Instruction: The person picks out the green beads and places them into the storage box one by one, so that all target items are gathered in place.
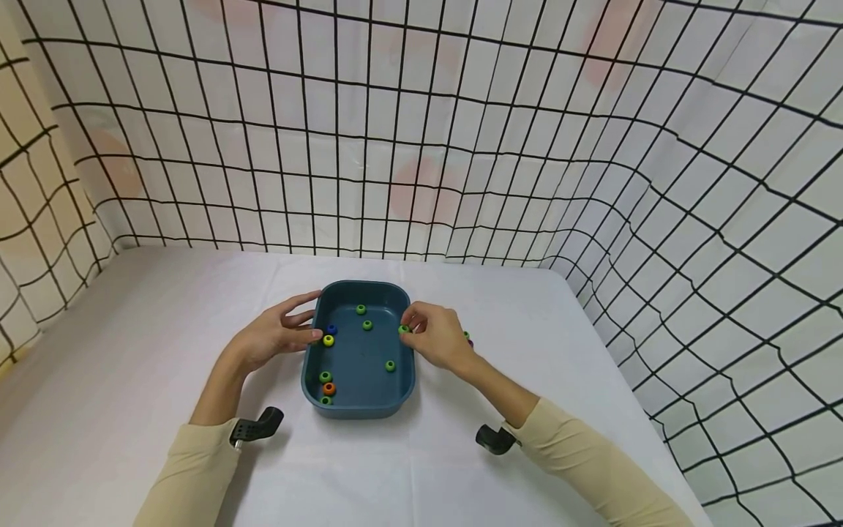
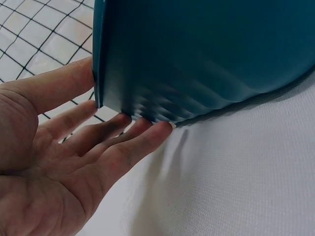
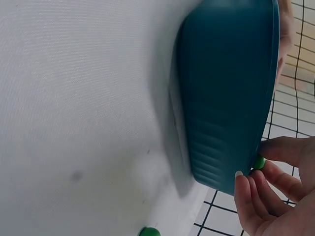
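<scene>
A blue-green rectangular tray [image 1: 358,395] stands on the white-covered table. Inside it lie green beads [image 1: 390,366], a yellow bead [image 1: 328,340], a blue bead [image 1: 332,330] and an orange bead [image 1: 329,389]. My left hand [image 1: 273,337] rests against the tray's left side, the thumb at the rim and the fairly straight fingers touching the outer wall in the left wrist view. Over the right rim, my right hand [image 1: 436,337] pinches a green bead [image 3: 259,162] between thumb and index finger. Its other fingers sit close along the outer wall.
Right of the tray, a green bead [image 3: 149,231] lies on the table; a dark reddish bead [image 1: 470,343] shows beside it, partly behind my right hand. Black netting [image 1: 369,146] over white sheeting encloses the table at the back and sides. Black mounts [image 1: 495,439] stick out from both wrists.
</scene>
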`<state>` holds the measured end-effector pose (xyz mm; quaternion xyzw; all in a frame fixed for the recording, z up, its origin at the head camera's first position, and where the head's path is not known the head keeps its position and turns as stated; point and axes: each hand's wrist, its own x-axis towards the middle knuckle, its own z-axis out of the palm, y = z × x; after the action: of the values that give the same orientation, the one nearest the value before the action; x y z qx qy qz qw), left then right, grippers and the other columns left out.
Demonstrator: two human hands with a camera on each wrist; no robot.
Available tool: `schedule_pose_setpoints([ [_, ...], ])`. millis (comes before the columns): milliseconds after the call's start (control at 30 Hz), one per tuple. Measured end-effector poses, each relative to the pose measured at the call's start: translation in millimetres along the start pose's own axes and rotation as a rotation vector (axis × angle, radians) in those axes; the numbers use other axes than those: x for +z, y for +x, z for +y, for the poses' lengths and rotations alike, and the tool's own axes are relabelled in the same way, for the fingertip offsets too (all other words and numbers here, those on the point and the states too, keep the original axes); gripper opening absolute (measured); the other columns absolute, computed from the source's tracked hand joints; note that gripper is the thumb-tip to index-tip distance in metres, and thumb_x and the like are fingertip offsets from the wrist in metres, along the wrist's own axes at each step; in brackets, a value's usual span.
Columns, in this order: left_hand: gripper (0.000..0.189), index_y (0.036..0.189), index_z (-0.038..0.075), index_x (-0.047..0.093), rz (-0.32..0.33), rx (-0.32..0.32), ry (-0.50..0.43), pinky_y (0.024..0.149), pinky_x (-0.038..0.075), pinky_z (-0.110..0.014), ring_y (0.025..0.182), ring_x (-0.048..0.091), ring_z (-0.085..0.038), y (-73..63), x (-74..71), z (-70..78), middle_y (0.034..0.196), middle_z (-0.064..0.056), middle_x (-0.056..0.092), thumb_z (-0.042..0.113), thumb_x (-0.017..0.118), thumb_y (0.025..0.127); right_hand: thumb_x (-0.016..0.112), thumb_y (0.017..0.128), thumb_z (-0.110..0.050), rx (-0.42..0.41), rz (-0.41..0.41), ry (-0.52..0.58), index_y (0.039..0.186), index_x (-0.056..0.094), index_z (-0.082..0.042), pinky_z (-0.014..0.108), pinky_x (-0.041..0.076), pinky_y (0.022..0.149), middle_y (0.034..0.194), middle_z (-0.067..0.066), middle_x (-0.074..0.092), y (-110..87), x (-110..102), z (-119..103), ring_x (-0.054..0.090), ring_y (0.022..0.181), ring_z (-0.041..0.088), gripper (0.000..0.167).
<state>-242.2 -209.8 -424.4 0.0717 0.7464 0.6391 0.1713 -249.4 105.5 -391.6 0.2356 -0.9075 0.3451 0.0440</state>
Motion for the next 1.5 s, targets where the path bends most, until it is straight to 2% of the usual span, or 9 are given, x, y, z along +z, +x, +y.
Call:
schedule_pose_setpoints([
  [333, 0.088, 0.163, 0.023, 0.022, 0.009, -0.006, 0.004, 0.097, 0.057, -0.039, 0.139, 0.049, -0.041, 2.3, 0.9, -2.0, 0.165, -0.024, 0.025, 0.012, 0.074, 0.093, 0.08, 0.084, -0.009, 0.002, -0.009, -0.009, 0.098, 0.072, -0.007, 0.028, 0.056, 0.073, 0.092, 0.005, 0.074, -0.5, 0, -1, 0.067, 0.083, 0.018, 0.016],
  [500, 0.088, 0.163, 0.023, 0.021, 0.004, 0.003, 0.007, 0.098, 0.057, -0.04, 0.14, 0.047, -0.042, 2.5, 0.8, -1.9, 0.165, -0.025, 0.025, 0.013, 0.074, 0.093, 0.08, 0.084, -0.01, 0.025, 0.015, -0.006, 0.099, 0.072, -0.008, 0.03, 0.056, 0.071, 0.091, 0.006, 0.074, -2.9, -5, 2, 0.067, 0.082, 0.018, 0.017],
  [800, 0.088, 0.164, 0.022, 0.021, 0.005, 0.008, 0.012, 0.098, 0.056, -0.04, 0.139, 0.048, -0.042, 2.1, 0.8, -1.4, 0.164, -0.025, 0.025, 0.012, 0.073, 0.093, 0.08, 0.083, -0.012, 0.102, 0.068, -0.04, 0.101, 0.074, -0.011, 0.03, 0.054, 0.069, 0.086, 0.005, 0.074, -11.0, -20, 26, 0.065, 0.079, 0.018, 0.019],
  [1033, 0.086, 0.163, 0.023, 0.021, 0.015, 0.0, 0.016, 0.099, 0.056, -0.042, 0.138, 0.05, -0.042, 2.5, -0.3, -1.1, 0.164, -0.023, 0.027, 0.008, 0.07, 0.095, 0.078, 0.082, -0.01, 0.137, 0.068, -0.038, 0.107, 0.074, -0.005, 0.03, 0.05, 0.064, 0.086, 0.008, 0.074, -19.9, -28, 48, 0.064, 0.073, 0.017, 0.025],
  [1267, 0.086, 0.163, 0.023, 0.021, 0.018, -0.004, 0.021, 0.099, 0.056, -0.041, 0.139, 0.049, -0.042, 1.9, -0.7, -0.7, 0.164, -0.024, 0.027, 0.01, 0.071, 0.095, 0.078, 0.082, -0.009, 0.145, 0.047, -0.081, 0.105, 0.075, -0.005, 0.034, 0.053, 0.07, 0.092, 0.012, 0.075, -26.6, -26, 63, 0.067, 0.079, 0.02, 0.023],
  [1500, 0.086, 0.164, 0.022, 0.021, 0.011, -0.004, 0.015, 0.1, 0.056, -0.042, 0.14, 0.048, -0.042, 2.9, -0.2, -1.2, 0.165, -0.023, 0.025, 0.008, 0.07, 0.095, 0.075, 0.081, -0.002, 0.128, 0.034, -0.097, 0.1, 0.075, -0.005, 0.032, 0.054, 0.069, 0.086, 0.007, 0.073, -29.8, -20, 72, 0.065, 0.075, 0.016, 0.019],
])
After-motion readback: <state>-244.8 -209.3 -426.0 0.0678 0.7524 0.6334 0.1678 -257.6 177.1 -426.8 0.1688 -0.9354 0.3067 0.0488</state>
